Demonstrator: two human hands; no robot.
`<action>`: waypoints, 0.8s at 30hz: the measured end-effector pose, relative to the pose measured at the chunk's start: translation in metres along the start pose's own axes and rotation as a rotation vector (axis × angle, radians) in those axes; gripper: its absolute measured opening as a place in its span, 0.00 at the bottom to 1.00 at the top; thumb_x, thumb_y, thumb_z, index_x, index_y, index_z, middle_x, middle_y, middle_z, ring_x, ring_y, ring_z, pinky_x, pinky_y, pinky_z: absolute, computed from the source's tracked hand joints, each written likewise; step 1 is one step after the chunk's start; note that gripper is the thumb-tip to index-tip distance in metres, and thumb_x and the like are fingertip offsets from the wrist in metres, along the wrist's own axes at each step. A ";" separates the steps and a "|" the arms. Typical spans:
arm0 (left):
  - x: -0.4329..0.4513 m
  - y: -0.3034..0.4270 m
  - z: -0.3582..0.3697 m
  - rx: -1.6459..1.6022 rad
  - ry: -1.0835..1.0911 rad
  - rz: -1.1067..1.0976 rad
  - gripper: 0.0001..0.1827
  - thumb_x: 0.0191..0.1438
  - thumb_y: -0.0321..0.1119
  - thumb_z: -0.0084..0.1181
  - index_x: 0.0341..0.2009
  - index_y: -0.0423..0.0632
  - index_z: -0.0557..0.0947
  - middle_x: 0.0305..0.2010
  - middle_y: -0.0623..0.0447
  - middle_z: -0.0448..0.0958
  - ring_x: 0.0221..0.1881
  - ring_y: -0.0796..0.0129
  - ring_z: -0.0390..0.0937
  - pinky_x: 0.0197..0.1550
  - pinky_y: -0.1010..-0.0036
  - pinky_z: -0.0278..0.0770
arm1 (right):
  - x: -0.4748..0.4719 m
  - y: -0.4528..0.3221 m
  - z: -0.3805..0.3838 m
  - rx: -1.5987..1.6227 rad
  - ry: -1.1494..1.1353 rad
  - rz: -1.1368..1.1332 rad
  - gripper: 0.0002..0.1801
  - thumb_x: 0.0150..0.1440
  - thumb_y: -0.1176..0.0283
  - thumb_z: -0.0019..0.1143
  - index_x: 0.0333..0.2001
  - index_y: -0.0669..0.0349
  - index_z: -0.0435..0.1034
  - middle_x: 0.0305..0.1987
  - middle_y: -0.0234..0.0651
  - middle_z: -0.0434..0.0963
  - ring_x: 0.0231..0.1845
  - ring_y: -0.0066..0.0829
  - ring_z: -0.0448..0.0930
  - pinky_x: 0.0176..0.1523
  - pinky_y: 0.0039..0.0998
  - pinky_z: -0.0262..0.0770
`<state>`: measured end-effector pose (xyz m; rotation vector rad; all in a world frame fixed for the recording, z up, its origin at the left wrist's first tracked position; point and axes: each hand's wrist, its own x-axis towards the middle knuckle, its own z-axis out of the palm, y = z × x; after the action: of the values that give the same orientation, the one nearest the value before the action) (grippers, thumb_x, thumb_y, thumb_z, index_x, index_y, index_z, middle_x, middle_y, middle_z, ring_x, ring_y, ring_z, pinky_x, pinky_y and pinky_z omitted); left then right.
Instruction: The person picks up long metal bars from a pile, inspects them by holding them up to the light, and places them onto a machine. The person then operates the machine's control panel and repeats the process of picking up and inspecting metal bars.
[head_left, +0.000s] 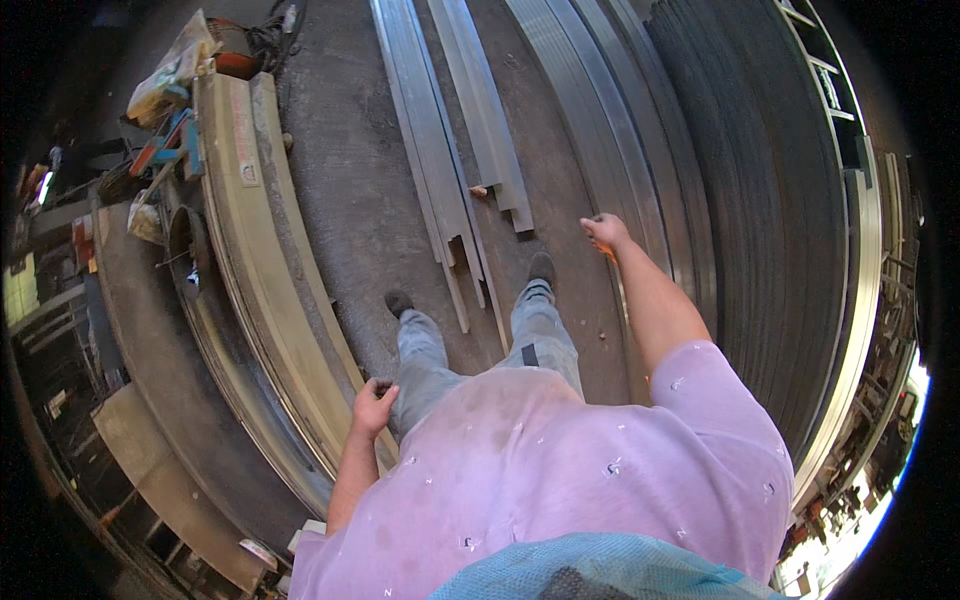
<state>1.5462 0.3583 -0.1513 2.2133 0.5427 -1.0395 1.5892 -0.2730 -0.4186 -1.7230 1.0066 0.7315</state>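
Observation:
My left hand (374, 406) hangs loosely curled beside my left thigh, near a long pale beam (259, 195); the space between thumb and fingers is dark, and whether anything is in it is unclear. Farther forward, my right hand (606, 231) is held out over the floor, its fingers curled. Something small and orange (606, 252) shows at its underside; I cannot tell if it is held. Long metal profiles (442, 180) with stepped ends lie on the floor between my feet, and a second group (487, 127) lies just right of them.
Long metal strips (600, 97) and a wide dark stack of long stock (757, 187) run along the right, with a ladder-like frame (829, 75) beyond. At left stand long beams, a plastic bag (169, 75) and a round open container (184, 240). Cables (274, 37) lie at upper left.

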 end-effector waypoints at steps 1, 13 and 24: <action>0.009 0.012 0.002 0.057 -0.033 -0.006 0.18 0.56 0.42 0.68 0.42 0.39 0.85 0.36 0.44 0.86 0.35 0.59 0.82 0.41 0.63 0.81 | 0.008 -0.008 0.011 0.026 -0.034 0.015 0.22 0.59 0.51 0.65 0.30 0.62 0.78 0.25 0.34 0.78 0.24 0.28 0.78 0.30 0.33 0.74; 0.230 0.039 -0.018 0.739 -0.583 -0.080 0.33 0.52 0.60 0.65 0.34 0.35 0.83 0.32 0.34 0.82 0.40 0.44 0.84 0.47 0.55 0.78 | 0.133 -0.052 0.164 -0.221 0.048 0.067 0.34 0.53 0.41 0.63 0.45 0.63 0.82 0.49 0.51 0.84 0.53 0.47 0.84 0.57 0.42 0.77; 0.298 0.077 -0.039 0.362 -0.448 -0.380 0.32 0.59 0.55 0.64 0.21 0.35 0.82 0.12 0.47 0.75 0.10 0.64 0.74 0.13 0.66 0.70 | 0.344 -0.075 0.278 -0.277 0.154 0.203 0.52 0.51 0.43 0.70 0.71 0.63 0.59 0.73 0.50 0.65 0.72 0.48 0.69 0.71 0.42 0.68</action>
<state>1.7927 0.3591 -0.3402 2.1088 0.6183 -1.9016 1.8131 -0.0990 -0.7669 -1.9572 1.2467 0.9137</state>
